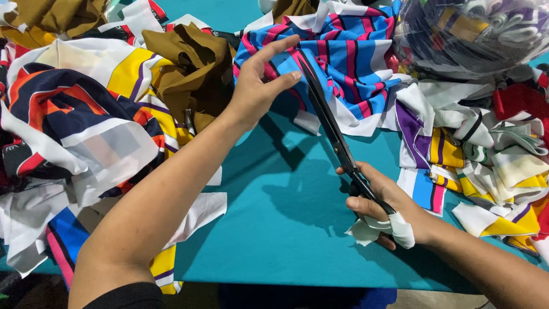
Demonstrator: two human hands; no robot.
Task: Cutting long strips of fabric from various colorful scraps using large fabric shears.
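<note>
gripping the shears (329, 117) by the black handles, right hand (383, 209) fingers curled tight through them, white cloth strip wound round the hand, likely as padding. reaching out with left hand (260, 83), fingers spread and empty, toward the striped cloth (349, 63) just beyond the blade tips, seemingly steadying it. lying under the shears, teal table (286, 229); heaping left of the shears, scraps (74, 114).

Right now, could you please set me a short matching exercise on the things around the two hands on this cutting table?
Things:
1. scissors
2. left hand
3. brown fabric
4. clear bag of scraps

Descriptions:
a. top right corner
b. held in the right hand
c. crumpled, left of the left hand
d. open, fingers spread by the striped blue and pink cloth

Pairs: 1-b, 2-d, 3-c, 4-a
</note>
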